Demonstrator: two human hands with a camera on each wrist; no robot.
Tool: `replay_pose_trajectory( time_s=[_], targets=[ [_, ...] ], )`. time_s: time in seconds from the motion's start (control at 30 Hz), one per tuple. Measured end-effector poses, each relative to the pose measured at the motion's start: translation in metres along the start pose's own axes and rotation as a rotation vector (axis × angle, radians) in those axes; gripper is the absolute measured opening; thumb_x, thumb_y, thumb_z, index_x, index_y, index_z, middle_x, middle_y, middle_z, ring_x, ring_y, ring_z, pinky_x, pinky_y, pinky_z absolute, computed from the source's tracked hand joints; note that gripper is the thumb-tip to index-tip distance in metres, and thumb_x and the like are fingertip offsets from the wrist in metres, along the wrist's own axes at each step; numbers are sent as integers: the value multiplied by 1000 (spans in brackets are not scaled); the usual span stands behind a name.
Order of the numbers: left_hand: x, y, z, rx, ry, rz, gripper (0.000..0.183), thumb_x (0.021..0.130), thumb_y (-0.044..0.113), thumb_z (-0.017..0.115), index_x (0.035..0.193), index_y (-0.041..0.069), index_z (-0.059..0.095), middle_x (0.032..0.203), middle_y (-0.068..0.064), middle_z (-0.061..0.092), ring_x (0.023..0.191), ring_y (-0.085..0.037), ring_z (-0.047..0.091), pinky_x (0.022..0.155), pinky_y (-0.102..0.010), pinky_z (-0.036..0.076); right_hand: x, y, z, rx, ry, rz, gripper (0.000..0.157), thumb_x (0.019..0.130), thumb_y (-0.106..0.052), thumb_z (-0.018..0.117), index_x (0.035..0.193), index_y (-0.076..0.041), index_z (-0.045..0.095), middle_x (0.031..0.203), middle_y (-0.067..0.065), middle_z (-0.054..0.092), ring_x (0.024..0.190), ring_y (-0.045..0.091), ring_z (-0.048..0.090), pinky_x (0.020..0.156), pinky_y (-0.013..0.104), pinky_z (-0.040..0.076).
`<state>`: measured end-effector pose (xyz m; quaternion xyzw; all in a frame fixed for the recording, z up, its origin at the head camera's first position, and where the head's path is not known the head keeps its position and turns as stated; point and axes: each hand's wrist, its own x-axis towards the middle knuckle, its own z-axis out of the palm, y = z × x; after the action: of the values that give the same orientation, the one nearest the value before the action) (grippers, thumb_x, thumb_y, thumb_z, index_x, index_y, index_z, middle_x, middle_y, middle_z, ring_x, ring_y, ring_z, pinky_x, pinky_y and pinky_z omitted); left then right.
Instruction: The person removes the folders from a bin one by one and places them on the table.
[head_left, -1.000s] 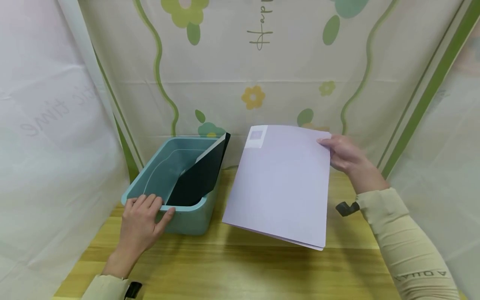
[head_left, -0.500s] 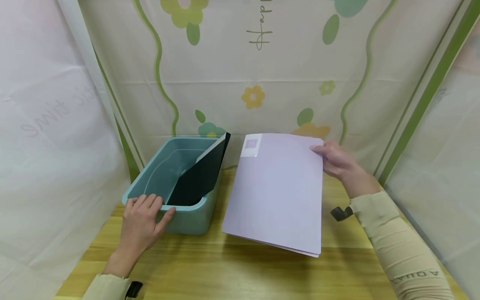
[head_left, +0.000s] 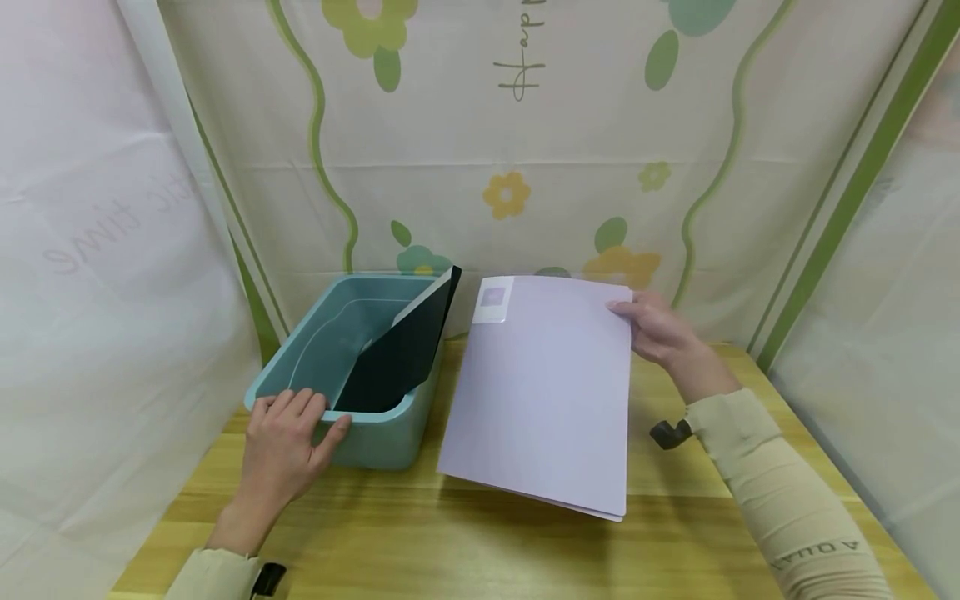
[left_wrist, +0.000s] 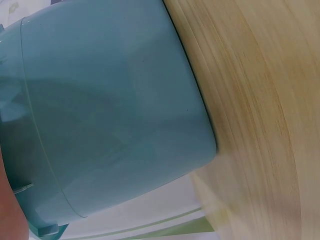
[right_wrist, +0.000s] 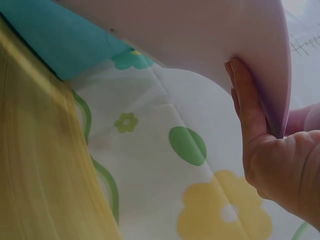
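Lilac rectangular plastic folder (head_left: 540, 392), bearing white label (head_left: 492, 300) at eleven o'clock; tilted above wood-grain tabletop (head_left: 420, 533), at three o'clock from blue-green rectangular plastic tub (head_left: 386, 443); pinched at two o'clock by right hand (head_left: 662, 331), fingers (right_wrist: 246, 95) beneath; tub gripped at its six o'clock rim by left hand (head_left: 277, 450), fingers curled over; flat black folder-like item (head_left: 401, 354) leaning inside tub, toward three o'clock.

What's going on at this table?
A person holds up a lilac folder near its upper right corner in a right-hand grip. It is outside the teal plastic bin, to the right. The left-hand grip is on the bin's near rim. In the bin, a flat black item, perhaps another folder, leans to the right and sticks up past the rim.
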<state>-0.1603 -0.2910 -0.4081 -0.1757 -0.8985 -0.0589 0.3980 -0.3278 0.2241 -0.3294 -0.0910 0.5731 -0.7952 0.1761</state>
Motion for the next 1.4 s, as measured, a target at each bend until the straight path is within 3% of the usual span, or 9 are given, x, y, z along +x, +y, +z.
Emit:
replay_pose_trajectory(
  time_s=[0.3,0.6,0.83,1.1,1.4],
  targets=[
    [0,-2,1,-5,-1,1,62,104,63,34,82,8,54,78,-8,55,74,-31,50,78,-56,41,9,13,1,-5,-11,-15,21,107,0,44,128,7,44,109,8,71,98,19,73,84,34,59],
    [0,-2,1,-7,0,1,62,104,63,34,81,9,54,77,-8,54,73,-31,50,77,-56,40,19,26,3,-42,-9,-4,31,108,-2,43,137,8,37,115,5,67,103,16,69,89,31,57],
    [0,-2,1,-5,1,2,62,104,63,33,81,9,54,77,-7,54,73,-31,50,77,-56,41,26,34,2,-55,-8,-18,25,107,-2,45,131,5,43,112,5,68,100,16,70,86,32,58],
    [0,-2,2,-8,-2,0,61,104,63,34,82,9,54,77,-7,54,73,-30,50,77,-56,40,33,43,1,-98,10,-1,45,108,-2,44,147,14,28,117,6,63,104,15,68,91,31,56],
    [-1,-2,1,-10,1,-1,61,104,62,35,81,9,54,77,-7,54,73,-30,49,77,-55,40,41,53,0,-166,28,-50,40,107,-3,46,143,11,36,116,4,64,102,14,68,87,30,57]
  ],
)
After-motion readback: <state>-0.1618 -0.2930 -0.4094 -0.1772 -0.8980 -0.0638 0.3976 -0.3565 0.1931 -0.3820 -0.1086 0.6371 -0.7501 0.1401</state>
